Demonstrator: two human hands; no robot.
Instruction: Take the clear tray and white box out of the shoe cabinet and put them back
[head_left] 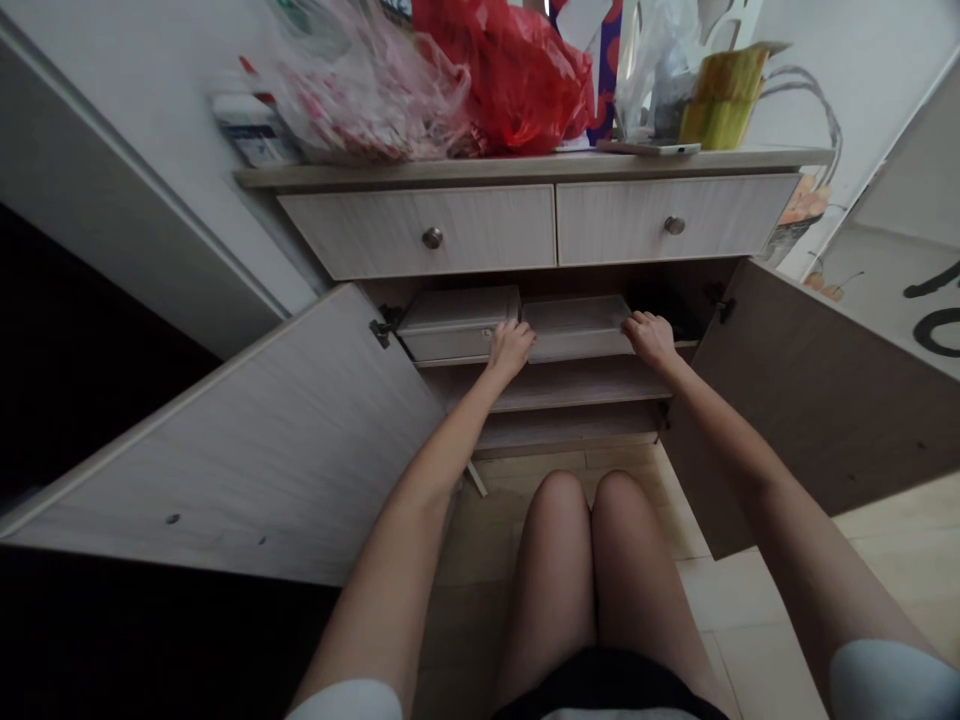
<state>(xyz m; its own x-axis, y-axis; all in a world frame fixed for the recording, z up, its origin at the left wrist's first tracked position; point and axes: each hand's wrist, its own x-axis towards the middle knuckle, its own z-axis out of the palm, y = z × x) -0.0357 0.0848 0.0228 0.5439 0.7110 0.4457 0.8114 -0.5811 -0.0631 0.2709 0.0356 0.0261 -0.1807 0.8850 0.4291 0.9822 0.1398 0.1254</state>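
A pale, flat lidded box (577, 328) sits on the upper shelf inside the open cabinet. My left hand (511, 346) is at its left front corner, fingers curled and closed. At the opposite corner my right hand (649, 337) has its fingers bent round the right edge. Just left of my left hand stands a second pale box (457, 325) with a small mark on its front. The fingertips of both hands are partly hidden against the box.
The left cabinet door (247, 440) and right cabinet door (810, 390) stand swung outward. Below are lower shelves (555, 384). Two knobbed drawers (480, 225) lie above. On top are a red plastic bag (510, 80), a pinkish bag (360, 90), a white bottle (255, 125) and a yellow-green container (720, 100).
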